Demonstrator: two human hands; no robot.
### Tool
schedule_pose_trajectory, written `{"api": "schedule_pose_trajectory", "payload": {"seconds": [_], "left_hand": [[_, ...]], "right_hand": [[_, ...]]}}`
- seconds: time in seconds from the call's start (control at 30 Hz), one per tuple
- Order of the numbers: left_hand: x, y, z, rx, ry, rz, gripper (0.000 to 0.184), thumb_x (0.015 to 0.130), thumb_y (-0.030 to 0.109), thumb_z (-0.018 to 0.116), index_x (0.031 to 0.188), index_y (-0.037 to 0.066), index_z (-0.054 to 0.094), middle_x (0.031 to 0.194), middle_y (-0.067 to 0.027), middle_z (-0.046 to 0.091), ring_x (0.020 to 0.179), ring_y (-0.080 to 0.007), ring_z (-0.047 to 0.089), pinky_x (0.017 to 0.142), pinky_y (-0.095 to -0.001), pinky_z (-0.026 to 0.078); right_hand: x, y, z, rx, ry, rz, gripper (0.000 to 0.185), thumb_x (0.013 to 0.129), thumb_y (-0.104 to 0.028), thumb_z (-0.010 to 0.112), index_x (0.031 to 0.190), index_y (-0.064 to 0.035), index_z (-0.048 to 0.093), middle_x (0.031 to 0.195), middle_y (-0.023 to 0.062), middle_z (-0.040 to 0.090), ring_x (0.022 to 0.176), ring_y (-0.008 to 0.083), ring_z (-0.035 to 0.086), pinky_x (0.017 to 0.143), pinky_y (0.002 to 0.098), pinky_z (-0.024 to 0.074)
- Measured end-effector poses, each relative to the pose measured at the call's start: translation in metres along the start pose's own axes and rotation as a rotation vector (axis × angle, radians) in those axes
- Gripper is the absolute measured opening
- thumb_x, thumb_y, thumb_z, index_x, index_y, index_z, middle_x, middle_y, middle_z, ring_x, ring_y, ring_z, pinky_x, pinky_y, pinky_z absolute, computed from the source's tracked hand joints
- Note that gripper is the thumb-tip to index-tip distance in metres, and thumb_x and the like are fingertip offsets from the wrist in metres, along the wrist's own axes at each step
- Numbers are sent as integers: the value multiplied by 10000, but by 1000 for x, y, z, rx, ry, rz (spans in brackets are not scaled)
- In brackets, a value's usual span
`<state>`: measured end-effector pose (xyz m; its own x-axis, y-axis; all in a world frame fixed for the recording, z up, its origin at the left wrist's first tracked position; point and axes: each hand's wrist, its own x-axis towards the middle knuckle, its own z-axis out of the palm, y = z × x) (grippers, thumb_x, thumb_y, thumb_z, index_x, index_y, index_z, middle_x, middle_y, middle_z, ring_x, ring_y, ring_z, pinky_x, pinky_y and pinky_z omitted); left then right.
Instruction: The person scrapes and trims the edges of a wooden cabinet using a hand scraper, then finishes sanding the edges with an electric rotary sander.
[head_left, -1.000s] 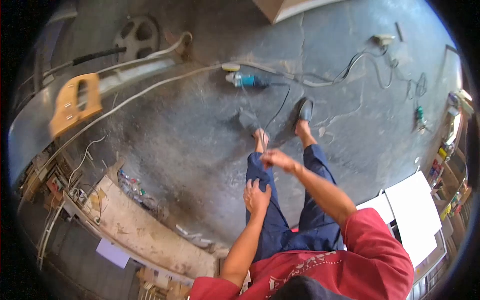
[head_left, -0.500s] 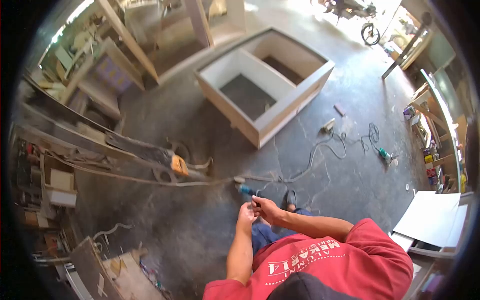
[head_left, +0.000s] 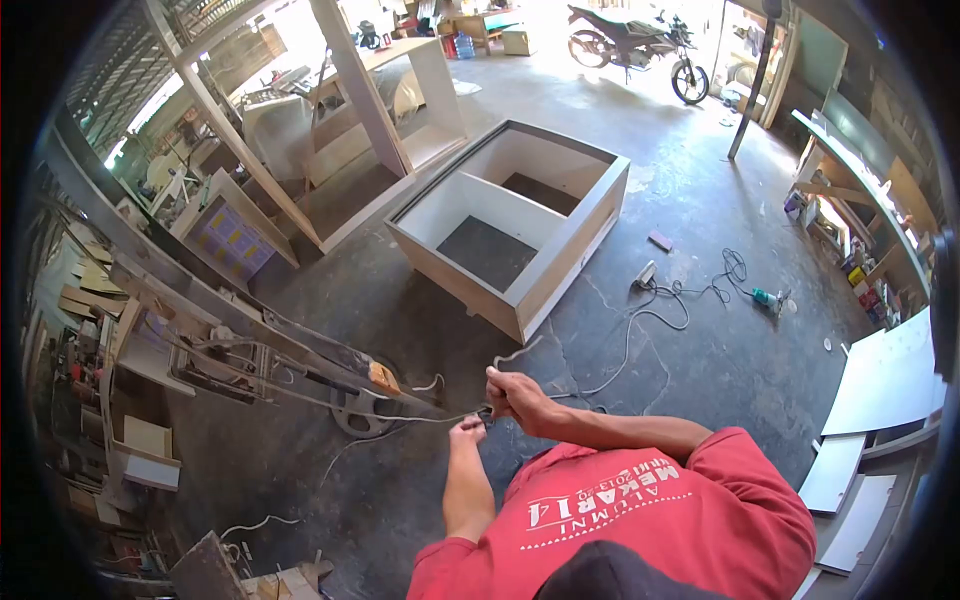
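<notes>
My left hand (head_left: pixel 468 430) is closed low in front of the red shirt, beside a dark small part whose shape I cannot make out. Just right of it and higher, my right hand (head_left: pixel 522 400) is closed with its thumb up, and a grey cable (head_left: pixel 520 352) runs from its fingertips. The hands are close together. Another stretch of long cable (head_left: pixel 625 350) passes behind the right forearm across the floor. The blue grinder is hidden from view.
A two-compartment wooden cabinet frame (head_left: pixel 575 240) lies ahead on the floor. Left are a saw handle (head_left: pixel 383 378), a wheel (head_left: pixel 362 412) and wooden frames. A green power tool (head_left: pixel 768 298), white panels (head_left: pixel 880 375) and shelving are right. A motorcycle (head_left: pixel 640 45) stands far back.
The view has tilted up from the floor and legs to the cabinet and workshop. My left hand has left the knee and risen beside my right hand, which has also come up.
</notes>
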<state>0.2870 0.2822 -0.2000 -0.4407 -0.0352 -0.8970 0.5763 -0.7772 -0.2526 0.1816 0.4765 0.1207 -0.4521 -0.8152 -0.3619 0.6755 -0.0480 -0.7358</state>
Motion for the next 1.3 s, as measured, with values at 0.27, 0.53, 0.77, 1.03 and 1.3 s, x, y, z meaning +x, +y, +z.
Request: {"api": "schedule_pose_trajectory", "payload": {"seconds": [0.27, 0.53, 0.77, 1.03, 1.3], "left_hand": [[-19, -15, 16, -24, 58, 15, 350, 991, 33, 343, 655, 132, 353, 560, -10, 376, 450, -127, 364, 443, -277, 337], [-3, -12, -7, 431, 234, -46, 389, 1049, 71, 422, 662, 92, 395, 538, 15, 329, 405, -139, 283, 412, -283, 265], [-61, -65, 17, 736, 49, 79, 212, 1041, 105, 494, 1123, -58, 602, 552, 31, 385, 386, -99, 272, 402, -273, 208], [-224, -169, 99, 1213, -451, 307, 321, 1115, 249, 476, 1210, -31, 603, 659, 84, 418, 469, -27, 325, 408, -229, 252], [-298, -223, 215, 1898, -868, 375, 318, 1129, 268, 489, 1153, 4, 664, 709, 15, 514, 655, -40, 483, 594, -252, 390]], "right_hand": [[-85, -110, 50, 18, 22, -277, 494, 1129, -409, 464, 710, -152, 412, 631, -19, 357, 558, 129, 347, 644, 351, 432], [-191, -163, -42, 93, 239, -680, 452, 1152, -380, 410, 747, -178, 386, 593, -59, 254, 494, 102, 267, 665, 362, 491], [-247, -40, -328, -993, 1191, -103, 440, 1092, -450, 516, 916, -60, 621, 716, 98, 618, 653, 283, 635, 702, 457, 541], [-72, -21, -244, -836, 598, 293, 663, 1027, -637, 544, 1146, -17, 748, 1087, 183, 781, 965, 334, 750, 872, 457, 578], [195, -43, -223, 558, 130, 580, 1052, 958, -824, 453, 1546, 47, 400, 1393, 303, 586, 1211, 456, 627, 1090, 564, 481]]}}
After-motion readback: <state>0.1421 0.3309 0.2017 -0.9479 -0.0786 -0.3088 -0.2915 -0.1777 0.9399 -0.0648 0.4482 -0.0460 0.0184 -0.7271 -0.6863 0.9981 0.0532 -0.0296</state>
